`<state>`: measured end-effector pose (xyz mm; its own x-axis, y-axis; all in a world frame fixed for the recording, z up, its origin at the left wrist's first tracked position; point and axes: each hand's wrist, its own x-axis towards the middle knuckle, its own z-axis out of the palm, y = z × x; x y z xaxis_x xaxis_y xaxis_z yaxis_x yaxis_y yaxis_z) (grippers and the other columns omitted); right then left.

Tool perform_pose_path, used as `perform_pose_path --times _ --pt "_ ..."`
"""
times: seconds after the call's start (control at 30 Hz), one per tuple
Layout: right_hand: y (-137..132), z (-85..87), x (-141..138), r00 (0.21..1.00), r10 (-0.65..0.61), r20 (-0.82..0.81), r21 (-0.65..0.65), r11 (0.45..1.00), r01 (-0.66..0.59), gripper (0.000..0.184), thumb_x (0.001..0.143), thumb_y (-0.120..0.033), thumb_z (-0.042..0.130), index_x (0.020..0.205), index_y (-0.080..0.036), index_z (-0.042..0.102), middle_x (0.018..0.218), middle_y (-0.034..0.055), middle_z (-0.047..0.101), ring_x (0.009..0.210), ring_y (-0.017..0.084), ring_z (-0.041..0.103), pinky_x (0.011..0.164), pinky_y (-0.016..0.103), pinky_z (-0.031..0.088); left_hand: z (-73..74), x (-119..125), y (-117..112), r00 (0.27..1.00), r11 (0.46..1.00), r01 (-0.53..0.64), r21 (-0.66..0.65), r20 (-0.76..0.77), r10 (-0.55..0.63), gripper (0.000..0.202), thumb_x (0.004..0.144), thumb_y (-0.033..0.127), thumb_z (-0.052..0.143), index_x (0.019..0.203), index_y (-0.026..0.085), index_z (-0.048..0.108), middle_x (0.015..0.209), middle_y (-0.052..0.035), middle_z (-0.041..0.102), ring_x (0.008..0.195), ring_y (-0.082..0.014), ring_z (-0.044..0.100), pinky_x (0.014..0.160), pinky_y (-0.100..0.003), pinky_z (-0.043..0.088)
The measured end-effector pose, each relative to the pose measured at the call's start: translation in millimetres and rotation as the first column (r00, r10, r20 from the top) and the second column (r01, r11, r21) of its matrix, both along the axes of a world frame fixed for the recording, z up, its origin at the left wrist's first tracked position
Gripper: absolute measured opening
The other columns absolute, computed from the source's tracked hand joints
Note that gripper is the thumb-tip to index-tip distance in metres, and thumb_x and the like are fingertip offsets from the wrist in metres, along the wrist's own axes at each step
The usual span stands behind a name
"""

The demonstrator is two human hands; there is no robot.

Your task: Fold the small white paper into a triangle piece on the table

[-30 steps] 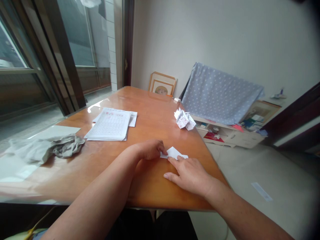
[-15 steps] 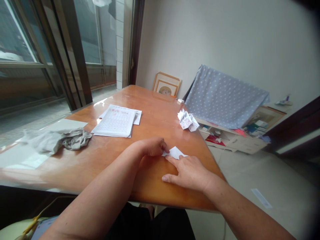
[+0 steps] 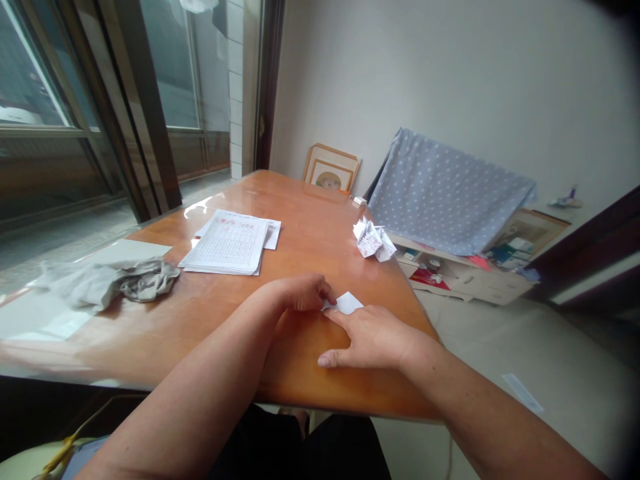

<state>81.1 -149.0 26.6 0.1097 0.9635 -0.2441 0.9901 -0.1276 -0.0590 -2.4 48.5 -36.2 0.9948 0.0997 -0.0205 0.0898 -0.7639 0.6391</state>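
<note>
A small folded piece of white paper lies on the wooden table in front of me. My left hand is closed on its left end, thumb and fingers curled at the edge. Over the paper's near side lies my right hand, its fingers stretched flat across it and the thumb spread out on the tabletop. The right hand covers part of the paper, so its full outline is hidden.
Folded paper pieces stand by the table's right edge. Further left are a stack of written sheets and a crumpled grey cloth. A small white object sits at the far right edge.
My right hand has slid slightly left and up over the paper, covering more of its right side. My left hand stays at the left end.
</note>
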Motion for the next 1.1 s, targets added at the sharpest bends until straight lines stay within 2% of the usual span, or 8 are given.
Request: perform_pose_path --times 0.13,0.3,0.4,0.57,0.7,0.87,1.03,1.1 --pt "3 2.4 0 1.0 0.015 -0.018 0.011 1.0 -0.015 0.088 0.071 -0.084 0.058 0.138 -0.028 0.058 0.132 0.0116 0.062 0.104 0.032 0.064 0.085 0.038 0.046 -1.3 1 1 0.998 0.996 0.052 -0.071 -0.022 -0.054 0.034 0.071 0.017 0.065 0.1 0.026 0.08 0.088 0.0009 0.076 0.085 -0.019 0.063 0.08 -0.025 0.048" --pt "-1 -5.5 -5 1.0 -0.023 0.02 0.04 0.999 0.023 0.085 0.073 -0.083 0.057 0.137 -0.029 0.058 0.127 0.0128 0.065 0.104 0.034 0.064 0.086 0.042 0.046 -3.5 3 0 1.0 1.0 0.01 -0.006 -0.009 -0.011 0.036 0.071 0.016 0.062 0.101 0.028 0.079 0.097 -0.001 0.071 0.086 -0.018 0.063 0.08 -0.025 0.048" --pt "-4 -14.4 -7 0.993 -0.062 0.096 0.079 0.995 0.054 0.075 0.081 -0.08 0.049 0.135 -0.029 0.059 0.118 0.0137 0.069 0.103 0.036 0.064 0.086 0.047 0.045 -3.0 3 -1 1.0 1.0 -0.016 0.025 -0.006 0.016 0.036 0.072 0.02 0.063 0.104 0.027 0.078 0.101 -0.002 0.069 0.085 -0.0175 0.062 0.079 -0.025 0.048" --pt "-16 -22.9 -4 0.974 -0.174 0.146 0.14 0.978 0.154 0.066 0.089 -0.076 0.039 0.128 -0.029 0.063 0.111 0.0143 0.07 0.105 0.035 0.065 0.087 0.047 0.044 -2.2 2 -2 1.0 0.998 0.017 0.063 -0.001 -0.017 0.044 0.071 0.01 0.055 0.105 0.027 0.078 0.101 -0.0016 0.07 0.089 -0.018 0.062 0.084 -0.025 0.048" --pt "-34 -25.5 12 0.945 -0.289 0.156 0.184 0.948 0.26 0.063 0.092 -0.072 0.038 0.12 -0.025 0.068 0.113 0.015 0.068 0.106 0.033 0.063 0.088 0.045 0.045 -1.7 3 -3 0.999 0.996 -0.041 0.076 -0.009 0.042 0.047 0.069 0.008 0.054 0.105 0.026 0.078 0.108 -0.0028 0.069 0.093 -0.0189 0.064 0.087 -0.026 0.049" --pt "-70 -37.8 38 0.904 -0.398 0.157 0.31 0.889 0.337 0.057 0.096 -0.065 0.038 0.119 -0.023 0.071 0.114 0.0143 0.067 0.112 0.032 0.059 0.096 0.045 0.043 3.0 2 -7 0.999 0.998 -0.03 0.058 -0.016 0.031 0.046 0.069 0.006 0.052 0.103 0.025 0.078 0.108 -0.0032 0.068 0.092 -0.0187 0.064 0.085 -0.025 0.049" --pt "-106 -76.7 48 0.837 -0.535 0.112 0.473 0.77 0.429 0.055 0.098 -0.056 0.041 0.132 -0.019 0.063 0.139 0.0161 0.058 0.132 0.034 0.047 0.105 0.05 0.04 8.0 0 -11 0.998 0.994 -0.058 0.087 0.01 0.057 0.034 0.076 0.014 0.055 0.1 0.021 0.077 0.105 -0.0046 0.069 0.089 -0.0196 0.064 0.085 -0.027 0.049" --pt "-115 -89.7 46 0.813 -0.579 0.06 0.579 0.684 0.444 0.052 0.1 -0.051 0.04 0.134 -0.019 0.062 0.137 0.0147 0.06 0.135 0.033 0.046 0.108 0.051 0.039 8.6 1 -14 0.998 0.991 -0.069 0.116 0.018 0.067 0.025 0.081 0.026 0.057 0.096 0.022 0.077 0.101 -0.005 0.068 0.086 -0.0199 0.064 0.082 -0.028 0.049"
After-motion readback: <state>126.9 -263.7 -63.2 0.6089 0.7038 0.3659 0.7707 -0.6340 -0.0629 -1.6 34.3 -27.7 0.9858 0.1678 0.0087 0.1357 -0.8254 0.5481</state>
